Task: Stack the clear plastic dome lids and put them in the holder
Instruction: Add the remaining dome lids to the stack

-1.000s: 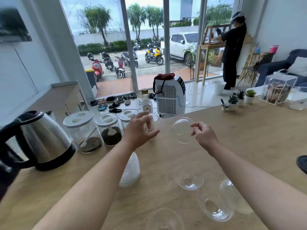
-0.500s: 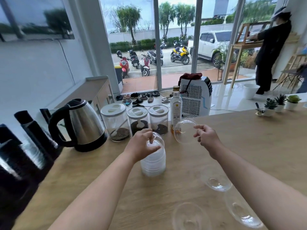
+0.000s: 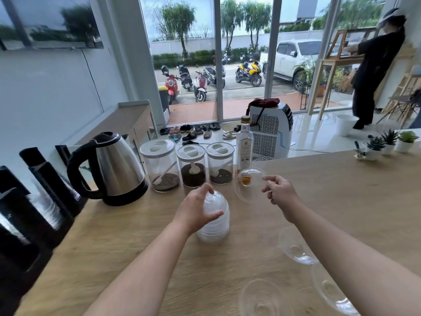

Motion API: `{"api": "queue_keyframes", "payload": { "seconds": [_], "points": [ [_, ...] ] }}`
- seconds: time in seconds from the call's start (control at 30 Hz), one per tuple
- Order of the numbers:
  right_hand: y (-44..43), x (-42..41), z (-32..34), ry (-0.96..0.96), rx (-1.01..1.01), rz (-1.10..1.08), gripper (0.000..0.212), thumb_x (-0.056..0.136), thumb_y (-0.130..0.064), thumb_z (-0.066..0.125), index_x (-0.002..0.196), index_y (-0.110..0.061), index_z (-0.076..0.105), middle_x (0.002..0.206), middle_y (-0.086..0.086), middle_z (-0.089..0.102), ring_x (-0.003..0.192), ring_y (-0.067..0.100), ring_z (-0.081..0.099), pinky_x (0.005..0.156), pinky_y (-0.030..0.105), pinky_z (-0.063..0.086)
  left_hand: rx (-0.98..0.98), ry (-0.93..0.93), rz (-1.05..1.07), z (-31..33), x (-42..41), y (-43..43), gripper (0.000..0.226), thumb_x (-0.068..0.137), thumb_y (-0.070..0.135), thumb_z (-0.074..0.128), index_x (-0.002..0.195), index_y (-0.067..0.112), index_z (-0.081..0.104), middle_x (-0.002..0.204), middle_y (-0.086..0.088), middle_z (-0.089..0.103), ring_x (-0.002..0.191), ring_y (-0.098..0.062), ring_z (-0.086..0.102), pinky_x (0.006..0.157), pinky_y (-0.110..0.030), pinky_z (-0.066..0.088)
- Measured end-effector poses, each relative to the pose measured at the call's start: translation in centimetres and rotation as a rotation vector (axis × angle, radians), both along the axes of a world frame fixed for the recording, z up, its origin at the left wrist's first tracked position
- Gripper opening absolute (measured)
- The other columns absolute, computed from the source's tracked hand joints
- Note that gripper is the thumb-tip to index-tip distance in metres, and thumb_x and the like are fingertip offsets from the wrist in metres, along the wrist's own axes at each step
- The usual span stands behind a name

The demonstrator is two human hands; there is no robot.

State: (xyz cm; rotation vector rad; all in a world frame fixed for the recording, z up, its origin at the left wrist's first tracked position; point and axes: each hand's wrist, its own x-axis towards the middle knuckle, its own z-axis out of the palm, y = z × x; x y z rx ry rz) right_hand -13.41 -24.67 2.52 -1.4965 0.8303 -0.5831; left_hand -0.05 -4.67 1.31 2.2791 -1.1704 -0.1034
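**Left hand on the lid stack, right hand holding a single dome lid**

On the light wooden countertop (image 3: 330, 192), a tall stack of nested clear plastic dome lids (image 3: 215, 221) stands upright near the middle, domes up. The left hand (image 3: 196, 210) is wrapped around the stack's left side and top, its fingers curled onto the uppermost dome and the thumb stretched across the front.

The right hand (image 3: 281, 192) is raised just to the right of the stack, pinching the rim of one clear plastic dome lid (image 3: 249, 184) between thumb and fingertips. That lid is tilted on edge, its open side facing the camera, and is held above the counter, apart from the stack.

Three more loose clear dome lids (image 3: 296, 247) lie toward the near right corner of the counter, partly behind the right forearm.

Along the far edge stand three clear canisters with white lids (image 3: 193, 166), holding dark grounds and white scoops. A tall clear glass bottle with a gold cap (image 3: 244, 142) stands just to their right, and a stainless steel electric kettle with a black handle (image 3: 114, 167) to their left. A black slotted holder (image 3: 34, 201) with clear stacked items in it stands at the left edge of the counter. Small potted succulents in white pots (image 3: 387, 143) sit at the far right corner.
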Motion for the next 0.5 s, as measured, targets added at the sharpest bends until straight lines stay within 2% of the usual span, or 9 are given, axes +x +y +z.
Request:
{"api": "queue_keyframes", "payload": {
  "seconds": [0.13, 0.3, 0.5],
  "points": [
    [0.5, 0.6, 0.3, -0.018, 0.036, 0.018, 0.02, 0.096, -0.006, 0.037, 0.1, -0.013, 0.056, 0.07, 0.005, 0.054, 0.051, 0.012, 0.037, 0.037, 0.014, 0.03, 0.006, 0.056, 0.018, -0.2, -0.2, 0.0, 0.064, 0.069, 0.045, 0.077, 0.118, 0.026, 0.04, 0.125, 0.0, 0.057, 0.114, -0.02, 0.055, 0.095, -0.033, 0.046],
    [1.4, 1.7, 1.0, -0.069, 0.125, 0.069, 0.021, 0.096, -0.003, 0.038, 0.093, -0.013, 0.057, 0.068, 0.004, 0.053, 0.05, 0.011, 0.036, 0.041, 0.018, 0.026, -0.041, 0.086, 0.015, 0.3, -0.2, 0.6, 0.098, 0.06, 0.05, 0.082, 0.139, 0.03, 0.027, 0.145, 0.004, 0.044, 0.133, -0.016, 0.043, 0.109, -0.038, 0.037],
    [3.7, 3.6, 0.8, -0.087, 0.254, 0.216, 0.02, 0.095, -0.004, 0.039, 0.101, -0.015, 0.054, 0.067, 0.002, 0.053, 0.049, 0.009, 0.036, 0.046, 0.021, 0.026, -0.118, 0.062, 0.02, 2.1, 0.3, 0.9, 0.102, 0.058, 0.05, 0.083, 0.142, 0.032, 0.028, 0.147, 0.006, 0.041, 0.133, -0.014, 0.041, 0.109, -0.033, 0.035]
  ]
}}
